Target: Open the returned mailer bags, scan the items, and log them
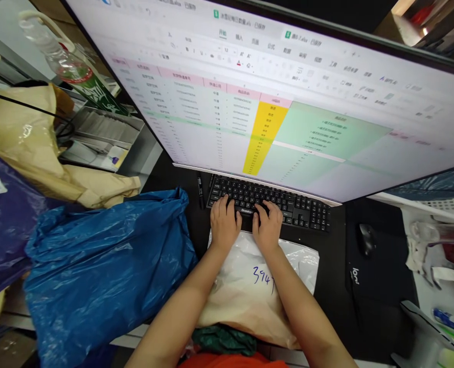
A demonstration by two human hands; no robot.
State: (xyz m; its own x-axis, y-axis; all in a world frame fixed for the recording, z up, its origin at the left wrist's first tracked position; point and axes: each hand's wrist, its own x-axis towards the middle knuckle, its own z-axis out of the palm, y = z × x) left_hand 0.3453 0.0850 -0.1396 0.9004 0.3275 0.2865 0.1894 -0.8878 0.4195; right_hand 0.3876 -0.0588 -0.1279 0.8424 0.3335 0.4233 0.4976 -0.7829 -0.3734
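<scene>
Both of my hands rest on a black keyboard below a large monitor that shows a spreadsheet with a yellow column. My left hand lies over the keyboard's left part, fingers apart on the keys. Over the middle keys, my right hand has its fingers spread too, and it holds nothing. Under my wrists and forearms is a white plastic mailer bag with a handwritten number in blue ink, part of it hidden by my right forearm.
A blue plastic bag and a purple bag lie to the left. Behind them stand a green bottle and a grey box of papers. A mouse sits on a black mouse pad at right. A pen lies beside the keyboard.
</scene>
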